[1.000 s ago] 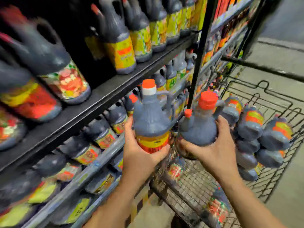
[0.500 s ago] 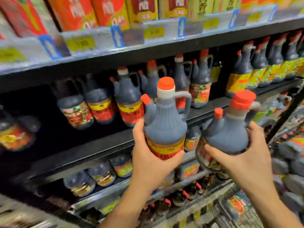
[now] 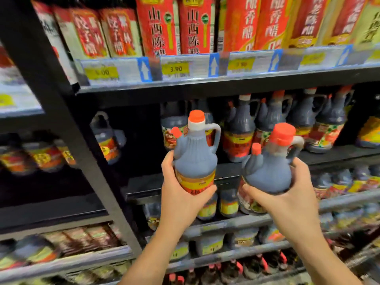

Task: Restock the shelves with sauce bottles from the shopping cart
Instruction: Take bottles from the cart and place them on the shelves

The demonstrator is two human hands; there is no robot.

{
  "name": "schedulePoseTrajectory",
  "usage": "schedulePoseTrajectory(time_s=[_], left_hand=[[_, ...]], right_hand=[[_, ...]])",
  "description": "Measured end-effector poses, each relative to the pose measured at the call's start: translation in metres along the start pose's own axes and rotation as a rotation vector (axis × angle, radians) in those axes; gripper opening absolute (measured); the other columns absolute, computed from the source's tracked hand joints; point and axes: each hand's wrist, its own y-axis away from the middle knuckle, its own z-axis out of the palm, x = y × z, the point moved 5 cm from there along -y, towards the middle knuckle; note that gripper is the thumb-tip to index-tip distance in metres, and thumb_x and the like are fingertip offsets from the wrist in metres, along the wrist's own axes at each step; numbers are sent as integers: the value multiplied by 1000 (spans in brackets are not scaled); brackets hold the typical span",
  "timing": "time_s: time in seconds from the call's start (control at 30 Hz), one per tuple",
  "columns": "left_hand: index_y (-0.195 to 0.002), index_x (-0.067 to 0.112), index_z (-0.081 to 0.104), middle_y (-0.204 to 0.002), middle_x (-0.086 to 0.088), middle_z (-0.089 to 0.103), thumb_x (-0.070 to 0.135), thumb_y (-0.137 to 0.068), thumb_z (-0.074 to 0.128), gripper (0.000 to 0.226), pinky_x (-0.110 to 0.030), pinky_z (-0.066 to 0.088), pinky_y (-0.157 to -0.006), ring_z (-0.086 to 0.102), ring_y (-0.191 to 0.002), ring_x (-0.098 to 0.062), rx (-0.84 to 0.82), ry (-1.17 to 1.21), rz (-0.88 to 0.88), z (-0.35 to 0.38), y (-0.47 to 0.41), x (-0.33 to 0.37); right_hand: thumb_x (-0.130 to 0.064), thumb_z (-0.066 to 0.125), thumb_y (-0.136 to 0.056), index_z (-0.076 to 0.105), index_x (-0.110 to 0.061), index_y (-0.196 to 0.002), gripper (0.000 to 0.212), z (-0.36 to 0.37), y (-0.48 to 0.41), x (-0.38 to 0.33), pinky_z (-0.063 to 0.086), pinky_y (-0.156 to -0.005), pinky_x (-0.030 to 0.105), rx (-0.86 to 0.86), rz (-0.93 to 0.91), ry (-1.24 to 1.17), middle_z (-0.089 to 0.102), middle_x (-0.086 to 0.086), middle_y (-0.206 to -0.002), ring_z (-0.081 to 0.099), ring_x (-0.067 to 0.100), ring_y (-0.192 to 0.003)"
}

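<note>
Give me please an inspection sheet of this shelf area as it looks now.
Surface: middle shelf, bare dark gap at its left part.
Job's things: left bottle upright; right bottle tilted; both orange-capped, held in front of the shelf.
Clutter: similar bottles stand behind; red cartons above; price tags.
Grips: left hand grips the left bottle's lower body; right hand cups the right bottle's base.
Cables: nothing seen.
Surroundings: black upright post; lower shelves stocked, blurred.

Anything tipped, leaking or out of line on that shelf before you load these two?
No spills or damage visible. One oddity: a lone bottle stands apart in the dark gap left of the row. Motion blur hides finer detail.
</note>
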Motion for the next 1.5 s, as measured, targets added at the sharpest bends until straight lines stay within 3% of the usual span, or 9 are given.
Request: schedulePoseTrajectory(time_s=[0.1, 0.23, 0.37, 0.53, 0.8, 1.0, 1.1, 1.23, 1.5], left_hand=[[-140, 44, 27, -128, 27, 51, 23, -61, 92, 104, -10, 49, -83, 58, -115, 1, 37, -16, -3, -10, -10, -9], [-138, 47, 28, -127, 31, 50, 26, -61, 92, 103, -8, 49, -82, 57, -114, 5, 85, -43, -18, -14, -26, -19], [-141, 42, 25, -127, 30, 48, 33, -61, 92, 104, -8, 48, -85, 56, -115, 5, 103, -48, -68, -11, -40, -35], [-142, 46, 21, -129, 28, 47, 35, -57, 93, 112, -9, 47, -90, 55, -116, 5, 132, -64, -100, -8, -55, -54], [-129, 70, 13, -122, 44, 43, 28, -59, 94, 114, -2, 44, -81, 55, -110, 11, 69, -79, -108, -11, -75, -70], [-137, 61, 10, -144, 9, 35, 37, -59, 91, 115, -24, 46, -99, 48, -126, -5, 30, -118, -103, -11, -82, -72], [-137, 61, 9, -132, 25, 23, 44, -55, 89, 116, -16, 38, -96, 39, -128, -7, 50, -168, -96, -11, -84, -75], [-141, 56, 5, -138, 10, 24, 35, -58, 91, 121, -12, 34, -91, 35, -124, -7, 65, -223, -109, -11, -87, -82], [-142, 53, 4, -142, 7, 25, 31, -60, 92, 123, -8, 31, -86, 33, -120, -3, 84, -258, -123, -9, -88, -82]], right_hand=[[-40, 93, -52, 43, -38, -120, 84, 20, -5, -3, 54, -73, 37, -30, 22, -5, 65, -18, -103, 65, 0, -91], [-45, 91, -52, 43, -40, -120, 83, 42, -21, -4, 48, -63, 24, -72, 27, -35, 62, -25, -98, 63, -6, -85], [-46, 89, -54, 39, -40, -122, 84, 66, -39, -5, 49, -61, 25, -136, 42, -31, 56, -36, -99, 60, -10, -85], [-54, 84, -48, 39, -36, -122, 88, 89, -55, -1, 55, -73, 48, -145, 81, 7, 60, -17, -101, 64, 12, -90], [-61, 86, -51, 44, -12, -119, 94, 109, -77, -2, 52, -76, 48, -54, 47, 225, 38, -1, -113, 50, 22, -102], [-69, 83, -50, 44, -10, -128, 105, 123, -86, 0, 54, -72, 45, -6, 73, 361, 33, -1, -114, 51, 26, -109], [-68, 83, -53, 40, -13, -126, 101, 127, -82, -1, 52, -68, 44, 55, 44, 402, 33, -2, -114, 51, 27, -111], [-71, 78, -54, 44, -8, -115, 94, 131, -80, -4, 43, -62, 35, 119, -3, 503, 40, 4, -111, 54, 30, -105], [-70, 74, -63, 28, -14, -148, 113, 140, -80, -3, 48, -74, 44, 112, 8, 523, 36, 10, -122, 40, 32, -117]])
